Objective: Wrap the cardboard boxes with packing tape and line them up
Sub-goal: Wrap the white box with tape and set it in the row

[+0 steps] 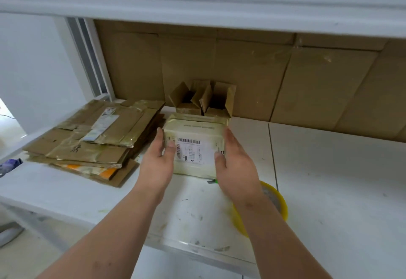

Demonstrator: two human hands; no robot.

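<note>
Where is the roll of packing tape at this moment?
In the head view, the yellow tape roll lies flat on the white table, lower right of centre, partly hidden under the right forearm, just nearer than the wrapped box.

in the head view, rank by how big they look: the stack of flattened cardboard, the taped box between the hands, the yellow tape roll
1. stack of flattened cardboard, clearly the largest.
2. taped box.
3. yellow tape roll, though the right forearm covers part of it and it lies nearer the camera, so its place below the box is unsure.

Taped box lies before open boxes.
</note>
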